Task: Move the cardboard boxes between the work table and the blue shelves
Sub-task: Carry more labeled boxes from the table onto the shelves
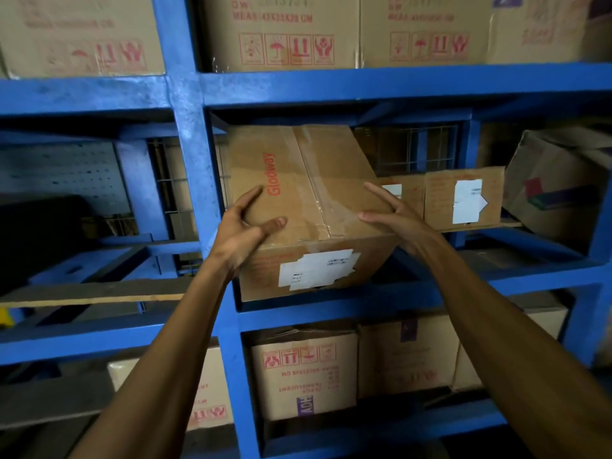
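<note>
A brown cardboard box (308,207) is sitting on the middle level of the blue shelves (192,137), just to the right of the upright post and tilted a little, with its front end sticking out over the shelf edge. Clear tape is running along its top seam, red "Glodway" lettering is showing on the top, and a torn white label (316,268) is covering part of its front face. The left hand (243,231) is gripping the box's near corner at 8 o'clock, thumb on top. The right hand (392,215) is resting at the 3 o'clock edge, fingers spread and relaxed.
</note>
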